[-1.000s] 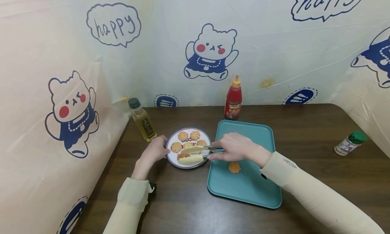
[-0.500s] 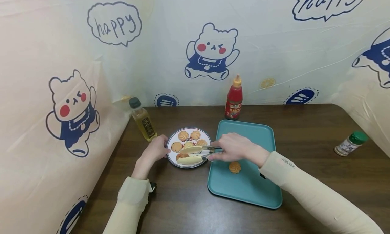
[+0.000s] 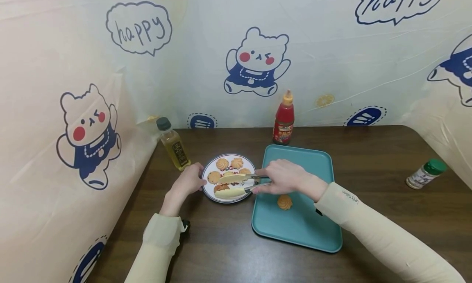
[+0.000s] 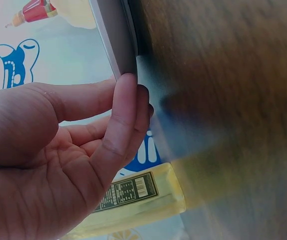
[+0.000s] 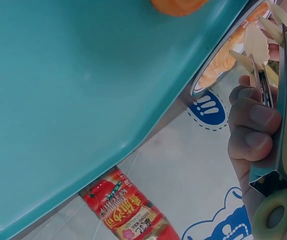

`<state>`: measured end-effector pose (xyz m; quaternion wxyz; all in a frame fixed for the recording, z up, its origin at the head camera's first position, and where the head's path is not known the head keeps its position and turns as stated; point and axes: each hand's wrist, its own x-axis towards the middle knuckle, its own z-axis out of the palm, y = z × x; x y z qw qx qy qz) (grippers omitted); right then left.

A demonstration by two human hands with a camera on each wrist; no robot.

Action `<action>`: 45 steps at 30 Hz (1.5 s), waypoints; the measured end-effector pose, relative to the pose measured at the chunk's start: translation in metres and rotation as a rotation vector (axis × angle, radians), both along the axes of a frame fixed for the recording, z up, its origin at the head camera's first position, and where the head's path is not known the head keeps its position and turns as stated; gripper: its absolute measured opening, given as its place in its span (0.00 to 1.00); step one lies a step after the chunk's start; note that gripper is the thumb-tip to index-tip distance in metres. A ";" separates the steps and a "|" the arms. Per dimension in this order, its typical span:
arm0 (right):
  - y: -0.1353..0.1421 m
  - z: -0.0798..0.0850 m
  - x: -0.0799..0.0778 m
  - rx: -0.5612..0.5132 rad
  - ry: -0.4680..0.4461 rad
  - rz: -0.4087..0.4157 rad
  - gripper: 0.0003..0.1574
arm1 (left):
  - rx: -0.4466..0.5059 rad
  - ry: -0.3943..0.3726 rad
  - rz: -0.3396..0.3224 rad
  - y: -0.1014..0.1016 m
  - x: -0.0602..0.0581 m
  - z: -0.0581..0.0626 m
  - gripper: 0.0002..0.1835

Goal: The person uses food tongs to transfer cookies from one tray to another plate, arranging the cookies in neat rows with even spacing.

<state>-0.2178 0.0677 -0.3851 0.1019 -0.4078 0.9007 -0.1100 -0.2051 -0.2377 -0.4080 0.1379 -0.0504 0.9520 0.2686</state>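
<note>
My left hand (image 3: 189,179) pinches the left rim of a round white plate (image 3: 209,189) between thumb and fingers. In the left wrist view, the thumb and fingertips (image 4: 125,100) meet at the plate's edge. Several golden cookies (image 3: 222,164) lie on it. My right hand (image 3: 284,177) grips a pair of tongs (image 3: 229,193) with pale yellow tips, reaching over the plate from the right. Their tips stand apart, with a browner cookie (image 3: 221,187) between them on the plate. On the teal tray (image 3: 295,229) below my right hand lies one swirled cookie (image 3: 284,202).
An oil bottle (image 3: 175,148) stands just behind my left hand. Behind the tray is a red sauce bottle (image 3: 284,121). A green-capped seasoning jar (image 3: 424,174) is at the far right of the brown table (image 3: 214,246). A printed curtain (image 3: 191,78) hangs behind.
The tong tips have spread slightly apart over the plate, the upper one moving up. My left hand stays on the rim. The tray and its cookie stay put.
</note>
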 end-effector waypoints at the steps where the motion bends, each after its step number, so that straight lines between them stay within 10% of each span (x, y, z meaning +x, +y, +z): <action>1: 0.000 0.001 0.000 -0.002 -0.003 -0.003 0.44 | -0.001 0.001 0.001 0.000 0.000 0.000 0.25; 23: 0.094 0.035 0.013 -0.138 0.177 -0.062 0.41 | 0.004 0.001 -0.003 -0.001 -0.001 -0.003 0.25; 45: 0.175 -0.014 0.071 -0.140 0.192 -0.111 0.40 | 0.021 0.004 0.000 -0.001 -0.001 -0.003 0.26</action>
